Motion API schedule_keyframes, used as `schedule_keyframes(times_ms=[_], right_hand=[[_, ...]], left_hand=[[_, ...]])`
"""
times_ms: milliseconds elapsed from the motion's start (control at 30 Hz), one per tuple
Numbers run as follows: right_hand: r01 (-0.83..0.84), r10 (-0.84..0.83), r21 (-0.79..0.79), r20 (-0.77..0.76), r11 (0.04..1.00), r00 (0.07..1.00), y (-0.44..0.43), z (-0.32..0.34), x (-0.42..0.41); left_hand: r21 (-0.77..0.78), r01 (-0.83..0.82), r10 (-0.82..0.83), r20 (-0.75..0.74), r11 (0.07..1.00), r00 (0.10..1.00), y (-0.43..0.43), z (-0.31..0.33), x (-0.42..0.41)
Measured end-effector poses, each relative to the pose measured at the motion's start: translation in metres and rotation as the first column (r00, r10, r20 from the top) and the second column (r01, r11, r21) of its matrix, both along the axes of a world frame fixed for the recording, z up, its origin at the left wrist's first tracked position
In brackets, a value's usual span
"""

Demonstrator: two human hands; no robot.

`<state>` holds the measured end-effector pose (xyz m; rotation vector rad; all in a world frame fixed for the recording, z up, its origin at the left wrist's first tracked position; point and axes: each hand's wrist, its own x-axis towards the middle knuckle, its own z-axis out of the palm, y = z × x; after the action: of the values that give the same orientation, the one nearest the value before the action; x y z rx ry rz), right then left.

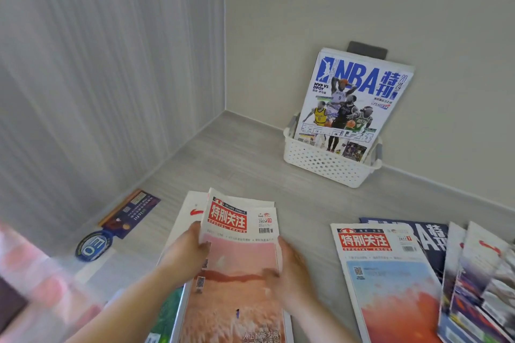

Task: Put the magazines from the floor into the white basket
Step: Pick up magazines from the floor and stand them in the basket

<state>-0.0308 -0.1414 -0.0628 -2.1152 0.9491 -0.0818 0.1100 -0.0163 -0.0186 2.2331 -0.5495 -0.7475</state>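
Observation:
A white perforated basket (323, 164) stands against the far wall, with an NBA magazine (354, 97) upright in it. I hold a magazine with a red title and pink cover (239, 267) by both side edges: my left hand (186, 253) on its left edge, my right hand (289, 267) on its right edge. It sits above other magazines (181, 220) on the floor. To the right lie a similar red-titled magazine (387, 281), a dark NBA magazine (426, 234) and several overlapping ones (479, 281).
A dark leaflet (131, 211) and a round blue badge (93, 245) lie by the left wall. Blurred pink things (33, 273) fill the lower left. A grey plate (367, 49) is on the wall behind the basket. Bare grey floor lies between me and the basket.

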Motion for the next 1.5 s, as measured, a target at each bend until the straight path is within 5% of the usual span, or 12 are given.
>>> schedule_keyframes(times_ms=[133, 233, 467, 733, 933, 1267, 1400, 1500], right_hand=[[0.232, -0.319, 0.398, 0.168, 0.888, 0.933, -0.016, 0.023, -0.002], [0.202, -0.384, 0.609, 0.184, 0.767, 0.905, -0.038, 0.048, -0.006], [0.198, -0.351, 0.398, 0.361, 0.896, 0.864, -0.101, 0.12, -0.009], [0.379, -0.407, 0.187, 0.628, 0.906, 0.664, -0.208, 0.182, 0.014], [0.482, -0.456, 0.145, 0.631, 0.864, 0.628, -0.278, 0.173, 0.035], [0.577, -0.603, 0.199, 0.397, 0.792, 0.692, -0.323, 0.102, 0.056], [0.616, -0.616, 0.161, 0.433, 0.771, 0.658, -0.325, 0.091, 0.062], [0.709, -0.666, 0.139, 0.503, 0.691, 0.551, -0.327, 0.088, 0.066]], left_hand=[[-0.282, 0.032, -0.025, 0.03, 0.959, 0.999, -0.007, 0.024, 0.003], [-0.445, 0.028, -0.017, 0.03, 0.895, 0.999, -0.022, 0.047, 0.009], [-0.618, 0.046, 0.041, 0.125, 0.785, 0.991, -0.102, 0.097, 0.025], [-0.708, 0.242, -0.017, 0.309, 0.664, 0.951, -0.226, 0.162, 0.054], [-0.662, 0.286, -0.026, 0.373, 0.693, 0.927, -0.304, 0.144, 0.083], [-0.449, 0.272, -0.129, 0.324, 0.851, 0.937, -0.356, 0.07, 0.111], [-0.442, 0.173, 0.018, 0.397, 0.88, 0.918, -0.369, 0.061, 0.115], [-0.525, 0.05, 0.16, 0.347, 0.85, 0.924, -0.378, 0.06, 0.114]])
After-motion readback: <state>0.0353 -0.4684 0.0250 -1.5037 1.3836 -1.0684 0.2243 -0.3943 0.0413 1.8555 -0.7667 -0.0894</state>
